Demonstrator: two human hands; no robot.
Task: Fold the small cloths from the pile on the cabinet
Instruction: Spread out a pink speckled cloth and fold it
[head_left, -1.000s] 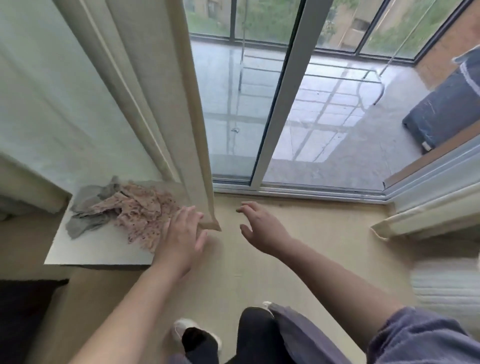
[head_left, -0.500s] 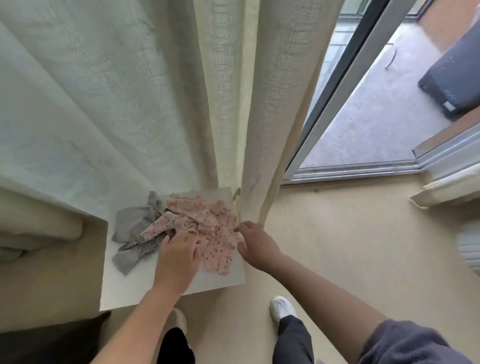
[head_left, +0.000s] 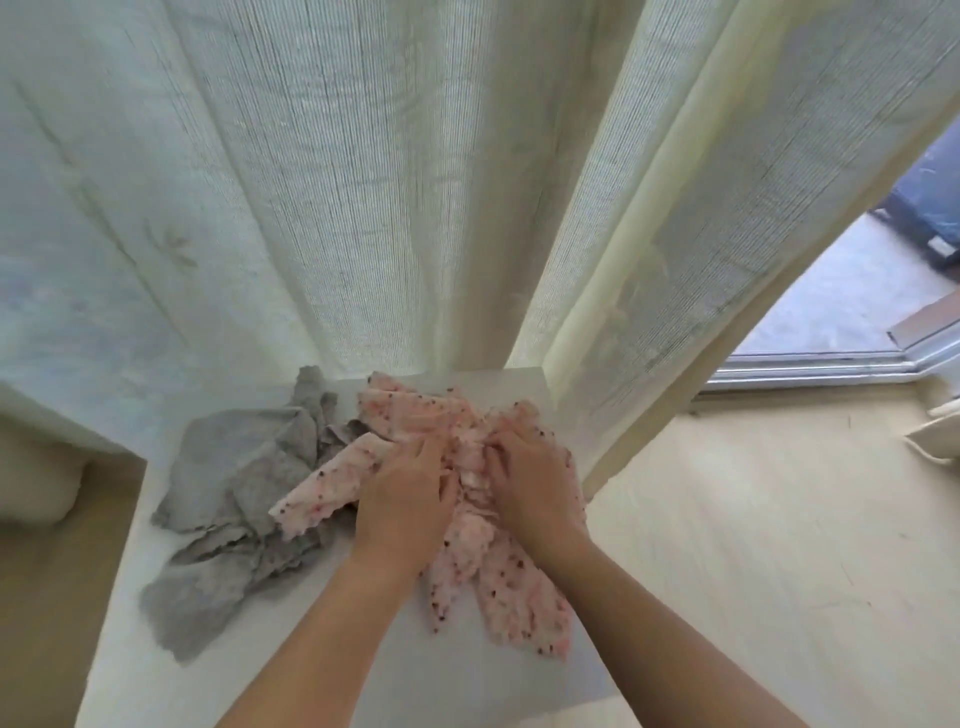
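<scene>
A crumpled pink cloth (head_left: 410, 415) with dark dots lies on the white cabinet top (head_left: 467, 675), partly over a rumpled grey cloth (head_left: 228, 478) on its left. My left hand (head_left: 405, 499) and my right hand (head_left: 535, 483) sit side by side on the middle of the pink cloth. Their fingertips are curled down into its folds and gather the fabric between them. The part of the cloth under the hands is hidden.
A pale sheer curtain (head_left: 415, 182) hangs right behind the cabinet and touches its back edge. Beige floor (head_left: 779, 545) lies to the right, with a sliding-door track (head_left: 810, 369) beyond it. A cream cushion (head_left: 31, 483) sits at the far left.
I have come closer to the cabinet. My right hand moved from the cloth's right edge onto its middle, beside my left hand, and both now dig into the pink cloth.
</scene>
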